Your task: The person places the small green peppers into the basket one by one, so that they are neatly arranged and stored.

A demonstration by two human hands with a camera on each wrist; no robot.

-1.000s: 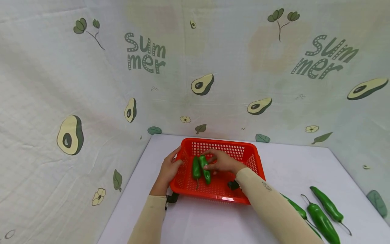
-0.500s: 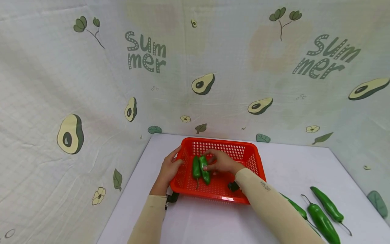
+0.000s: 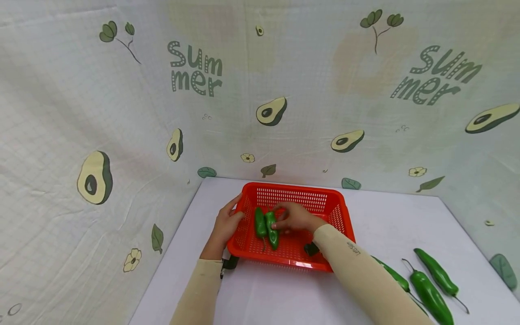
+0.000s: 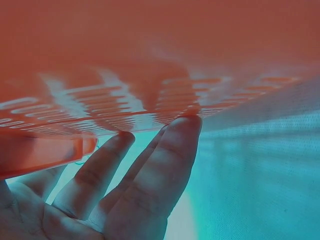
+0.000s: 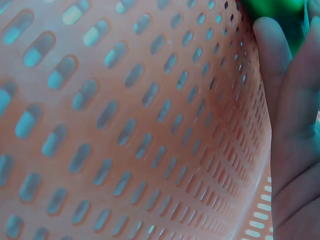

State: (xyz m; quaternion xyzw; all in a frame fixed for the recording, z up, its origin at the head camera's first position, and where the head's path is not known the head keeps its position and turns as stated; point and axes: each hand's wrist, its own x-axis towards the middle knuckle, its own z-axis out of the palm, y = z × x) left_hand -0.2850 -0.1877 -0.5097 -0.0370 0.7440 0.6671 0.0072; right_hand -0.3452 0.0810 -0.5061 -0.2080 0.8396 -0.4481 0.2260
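A red plastic basket with slotted walls stands on the table. My left hand grips its left rim, thumb over the inside; in the left wrist view, fingers touch the basket's outer wall from below. Inside the basket, my right hand pinches a green chili pepper between thumb and fingers. A second green chili pepper lies just left of it on the basket floor. The right wrist view catches only part of a green pepper beyond my fingertips.
Several more green chili peppers lie on the table at the right, among them a thick one and a slimmer one; another is partly behind my right sleeve. A patterned cloth hangs behind the table.
My right hand has brought its pepper slightly down and left, towards the basket's near side. The neighbouring pepper has shifted a little left. My left hand stays at the rim.
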